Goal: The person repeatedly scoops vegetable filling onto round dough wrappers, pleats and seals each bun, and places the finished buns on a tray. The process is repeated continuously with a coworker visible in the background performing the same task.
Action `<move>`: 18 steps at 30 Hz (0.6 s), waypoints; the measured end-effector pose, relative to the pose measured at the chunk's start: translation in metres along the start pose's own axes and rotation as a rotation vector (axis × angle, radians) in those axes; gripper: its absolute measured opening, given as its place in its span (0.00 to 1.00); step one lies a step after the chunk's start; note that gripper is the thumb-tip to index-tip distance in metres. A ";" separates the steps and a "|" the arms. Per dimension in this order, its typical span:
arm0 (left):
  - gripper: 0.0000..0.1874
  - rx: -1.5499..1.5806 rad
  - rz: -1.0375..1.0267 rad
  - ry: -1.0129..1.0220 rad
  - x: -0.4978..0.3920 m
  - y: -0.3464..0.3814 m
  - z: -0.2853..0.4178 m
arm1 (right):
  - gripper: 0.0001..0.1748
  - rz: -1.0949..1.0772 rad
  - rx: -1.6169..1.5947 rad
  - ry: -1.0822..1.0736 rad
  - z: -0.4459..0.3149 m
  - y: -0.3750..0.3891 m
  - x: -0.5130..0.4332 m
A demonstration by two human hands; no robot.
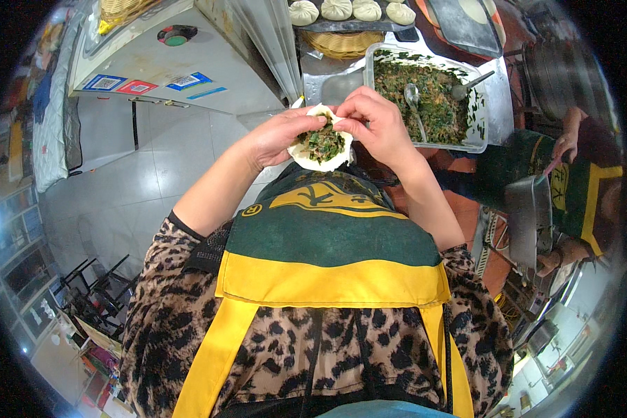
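Note:
A round dough wrapper (320, 163) with chopped green and brown filling (322, 143) rests in my left hand (275, 137), whose thumb lies on the filling near the upper edge. The fingers of my right hand (372, 121) pinch the wrapper's upper right rim. Just beyond that hand is a clear plastic tub (479, 148) of the same kind of filling, with a spoon (414, 107) lying in it and a second utensil (475, 85) leaning at its right side. Pleated buns (337, 9) sit in a row on a dark tray (345, 26) at the top.
A woven basket (342, 45) is under the tray. A metal counter (496, 112) supports the tub. At the left stands a pale cabinet (230, 62) with printed stickers. On the right, a co-worker's hand (568, 143) holds a pink-handled tool over a metal pan (525, 224). Black chairs (96, 285) stand lower left.

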State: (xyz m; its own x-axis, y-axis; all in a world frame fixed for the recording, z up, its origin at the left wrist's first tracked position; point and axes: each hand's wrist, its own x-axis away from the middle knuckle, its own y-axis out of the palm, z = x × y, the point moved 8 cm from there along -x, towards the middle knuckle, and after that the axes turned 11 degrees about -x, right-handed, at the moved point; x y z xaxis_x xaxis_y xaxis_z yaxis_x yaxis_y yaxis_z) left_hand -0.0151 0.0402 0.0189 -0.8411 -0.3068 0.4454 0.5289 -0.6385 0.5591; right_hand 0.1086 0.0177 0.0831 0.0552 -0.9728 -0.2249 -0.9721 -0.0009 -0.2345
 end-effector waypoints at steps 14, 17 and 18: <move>0.22 -0.242 -0.082 -0.159 -0.006 0.000 -0.007 | 0.08 -0.189 -0.249 0.252 0.025 0.019 0.004; 0.27 -0.058 -0.127 -0.080 -0.005 0.005 0.001 | 0.07 0.008 -0.281 0.303 0.039 0.009 0.007; 0.28 0.009 -0.138 -0.066 -0.003 0.006 0.003 | 0.07 0.103 -0.328 0.298 0.042 0.006 0.008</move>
State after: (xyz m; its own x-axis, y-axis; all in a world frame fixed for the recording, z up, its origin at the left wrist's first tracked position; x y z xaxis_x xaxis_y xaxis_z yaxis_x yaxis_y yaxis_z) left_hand -0.0085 0.0394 0.0232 -0.8968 -0.1692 0.4089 0.4101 -0.6649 0.6243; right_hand 0.1131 0.0197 0.0402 -0.0667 -0.9959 0.0616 -0.9926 0.0725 0.0972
